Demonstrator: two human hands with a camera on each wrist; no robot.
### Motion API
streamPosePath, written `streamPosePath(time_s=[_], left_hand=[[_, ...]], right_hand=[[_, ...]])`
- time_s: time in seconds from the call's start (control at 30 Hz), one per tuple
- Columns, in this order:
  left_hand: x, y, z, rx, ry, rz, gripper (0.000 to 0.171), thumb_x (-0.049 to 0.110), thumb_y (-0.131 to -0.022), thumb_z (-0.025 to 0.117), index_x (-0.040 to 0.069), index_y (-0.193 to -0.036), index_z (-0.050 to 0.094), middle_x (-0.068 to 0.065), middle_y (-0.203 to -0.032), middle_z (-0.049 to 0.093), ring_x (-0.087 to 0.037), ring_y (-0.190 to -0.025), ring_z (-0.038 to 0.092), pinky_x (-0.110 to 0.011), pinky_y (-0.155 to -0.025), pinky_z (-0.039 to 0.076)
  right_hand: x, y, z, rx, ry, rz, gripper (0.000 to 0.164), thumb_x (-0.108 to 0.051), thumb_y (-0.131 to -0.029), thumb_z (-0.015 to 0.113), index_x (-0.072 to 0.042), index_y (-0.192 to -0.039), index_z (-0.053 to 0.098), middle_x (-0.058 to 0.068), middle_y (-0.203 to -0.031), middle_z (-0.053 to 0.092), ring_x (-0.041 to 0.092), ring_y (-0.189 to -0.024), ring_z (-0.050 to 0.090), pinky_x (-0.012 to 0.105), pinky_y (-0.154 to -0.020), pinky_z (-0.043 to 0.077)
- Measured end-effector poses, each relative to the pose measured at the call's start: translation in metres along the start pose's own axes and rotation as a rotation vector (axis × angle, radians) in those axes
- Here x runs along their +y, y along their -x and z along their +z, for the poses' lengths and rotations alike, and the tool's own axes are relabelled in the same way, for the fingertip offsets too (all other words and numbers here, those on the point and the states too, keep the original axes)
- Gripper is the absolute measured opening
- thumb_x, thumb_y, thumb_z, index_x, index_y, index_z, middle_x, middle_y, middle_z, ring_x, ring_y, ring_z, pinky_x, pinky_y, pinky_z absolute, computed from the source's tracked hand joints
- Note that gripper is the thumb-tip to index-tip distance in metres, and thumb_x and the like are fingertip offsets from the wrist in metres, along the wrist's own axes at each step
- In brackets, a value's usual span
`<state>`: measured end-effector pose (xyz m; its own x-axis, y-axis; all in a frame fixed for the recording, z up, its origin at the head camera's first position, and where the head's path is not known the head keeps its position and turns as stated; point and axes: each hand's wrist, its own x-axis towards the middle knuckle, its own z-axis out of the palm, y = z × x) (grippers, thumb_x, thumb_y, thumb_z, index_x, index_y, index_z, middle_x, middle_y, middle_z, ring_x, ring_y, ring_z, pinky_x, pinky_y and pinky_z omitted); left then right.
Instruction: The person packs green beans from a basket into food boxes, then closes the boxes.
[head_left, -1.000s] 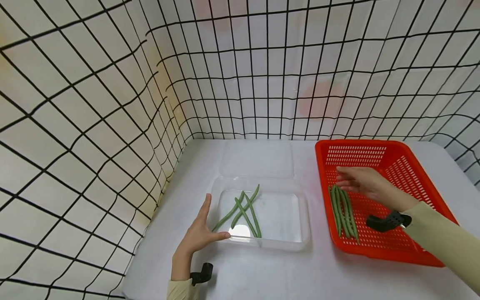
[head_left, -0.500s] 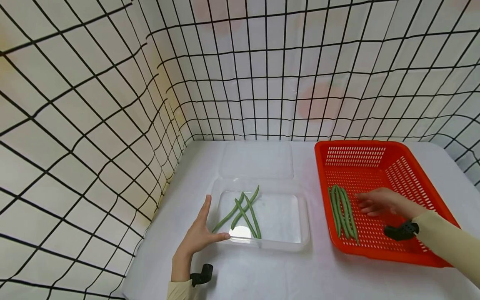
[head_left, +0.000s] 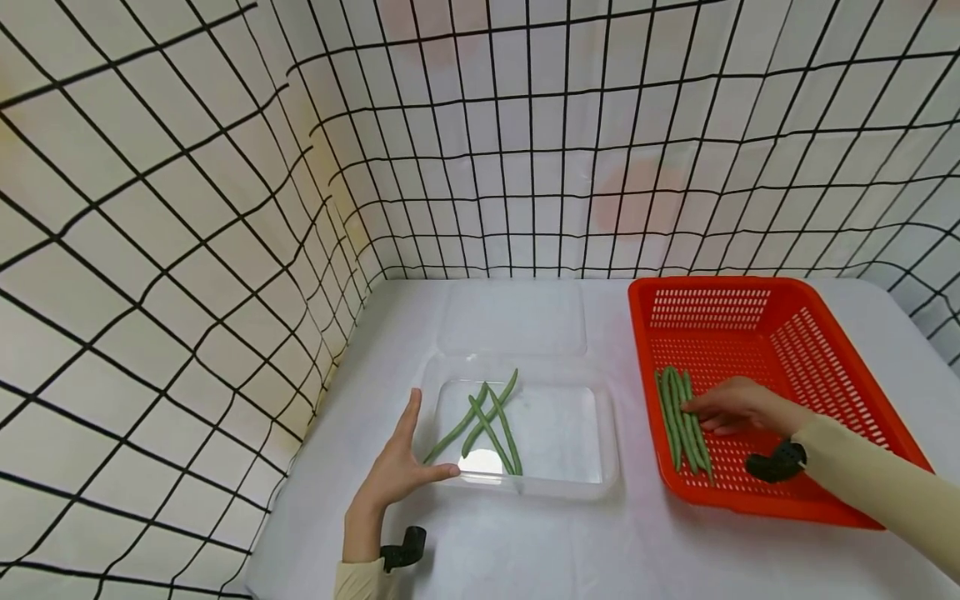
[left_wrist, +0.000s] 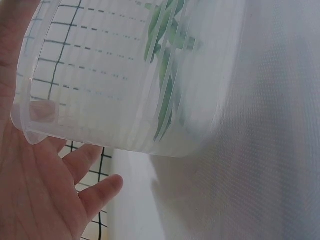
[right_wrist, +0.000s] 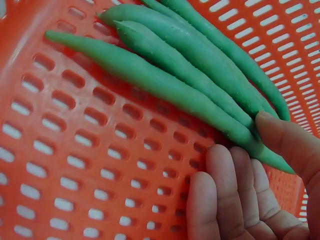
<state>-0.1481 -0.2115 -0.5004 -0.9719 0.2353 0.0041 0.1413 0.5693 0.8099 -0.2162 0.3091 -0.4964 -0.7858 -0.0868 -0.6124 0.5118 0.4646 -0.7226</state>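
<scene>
The white table (head_left: 555, 546) lies open before a clear box (head_left: 609, 433). The right hand (head_left: 738, 404), thumb opposing curled fingers, pinches green beans (right_wrist: 165, 86) beside the red basket's (head_left: 750, 502) left wall; the left hand (head_left: 393, 471) spreads at the box's near-left corner.

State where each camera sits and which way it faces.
Head: on the head, facing forward and down at clear plastic box and red perforated plastic basket; left hand, right hand, beige sleeves show.
Left wrist: worn there, facing the box's wall; left hand shows.
Right wrist: worn there, facing slender green beans; right hand shows.
Shared by head and right wrist: basket, beans.
</scene>
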Motion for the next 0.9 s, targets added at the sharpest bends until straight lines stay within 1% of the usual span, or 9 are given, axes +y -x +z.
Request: streamPosePath(time_s=[0.13,0.3,0.4,0.5,0.63,0.7,0.77,0.87,0.9], left_hand=[[-0.001,0.0,0.0,-0.003,-0.002,-0.004,0.131,0.053,-0.059,0.085,0.022,-0.154,0.002,0.011,-0.157,0.0,-0.013,-0.141,0.003,-0.049,-0.11,0.014],[-0.001,0.0,0.0,0.0,-0.006,-0.004,0.13,0.054,-0.059,0.085,0.023,-0.154,0.002,0.013,-0.156,0.0,-0.013,-0.141,0.003,-0.049,-0.11,0.014],[-0.001,0.0,0.0,-0.001,-0.009,-0.007,0.131,0.055,-0.059,0.085,0.023,-0.154,0.002,0.014,-0.156,0.0,-0.013,-0.141,0.004,-0.049,-0.11,0.014],[-0.001,0.0,0.0,-0.006,-0.011,-0.01,0.13,0.055,-0.059,0.085,0.024,-0.154,0.002,0.014,-0.156,0.0,-0.013,-0.141,0.003,-0.05,-0.11,0.014],[0.0,0.0,0.0,-0.012,-0.002,-0.007,0.13,0.053,-0.06,0.086,0.026,-0.154,0.001,0.011,-0.157,-0.001,-0.014,-0.141,0.003,-0.05,-0.11,0.014],[0.0,0.0,0.0,-0.012,0.0,-0.004,0.129,0.052,-0.06,0.086,0.026,-0.154,0.0,0.01,-0.157,-0.001,-0.014,-0.141,0.003,-0.05,-0.11,0.014],[0.0,0.0,0.0,-0.012,-0.001,0.001,0.129,0.052,-0.06,0.085,0.027,-0.154,0.0,0.009,-0.158,0.0,-0.014,-0.141,0.003,-0.05,-0.11,0.014],[-0.001,-0.001,-0.001,-0.01,-0.005,0.006,0.129,0.053,-0.06,0.085,0.028,-0.153,0.0,0.008,-0.158,0.0,-0.014,-0.141,0.003,-0.05,-0.11,0.014],[-0.001,-0.001,-0.001,-0.01,-0.004,0.005,0.129,0.053,-0.06,0.085,0.029,-0.153,0.0,0.008,-0.158,0.0,-0.014,-0.141,0.003,-0.05,-0.11,0.014]], right_hand=[[-0.002,-0.001,0.002,0.0,-0.012,0.015,0.03,-0.025,-0.088,0.07,0.004,-0.092,0.069,0.007,-0.073,0.067,0.017,-0.062,0.065,0.03,-0.063,0.055],[-0.002,0.0,0.001,-0.014,-0.072,0.02,0.029,-0.023,-0.089,0.069,0.005,-0.095,0.068,0.009,-0.077,0.068,0.018,-0.065,0.066,0.031,-0.066,0.055],[-0.003,0.003,-0.004,-0.035,-0.115,0.0,0.029,-0.022,-0.09,0.067,0.006,-0.097,0.068,0.011,-0.079,0.069,0.019,-0.067,0.067,0.032,-0.068,0.055],[-0.005,0.009,-0.011,-0.039,-0.161,-0.02,0.031,-0.022,-0.092,0.065,0.007,-0.101,0.069,0.012,-0.082,0.069,0.02,-0.069,0.067,0.032,-0.071,0.055],[-0.013,0.017,-0.023,-0.025,-0.213,-0.068,0.031,-0.023,-0.093,0.064,0.005,-0.106,0.069,0.01,-0.086,0.07,0.021,-0.075,0.068,0.033,-0.073,0.054],[-0.017,0.023,-0.03,-0.031,-0.209,-0.119,0.036,-0.023,-0.095,0.061,0.006,-0.115,0.065,0.009,-0.092,0.069,0.021,-0.08,0.068,0.036,-0.077,0.054],[-0.023,0.026,-0.035,-0.025,-0.231,-0.143,0.032,-0.024,-0.094,0.062,0.001,-0.113,0.067,0.007,-0.093,0.069,0.02,-0.082,0.068,0.036,-0.078,0.053],[-0.033,0.033,-0.041,-0.017,-0.218,-0.204,0.03,-0.024,-0.095,0.061,-0.004,-0.116,0.066,0.003,-0.096,0.067,0.019,-0.085,0.066,0.036,-0.079,0.053],[-0.038,0.033,-0.041,-0.009,-0.238,-0.204,0.024,-0.025,-0.094,0.062,-0.007,-0.108,0.069,0.002,-0.094,0.068,0.018,-0.084,0.067,0.035,-0.079,0.053]])
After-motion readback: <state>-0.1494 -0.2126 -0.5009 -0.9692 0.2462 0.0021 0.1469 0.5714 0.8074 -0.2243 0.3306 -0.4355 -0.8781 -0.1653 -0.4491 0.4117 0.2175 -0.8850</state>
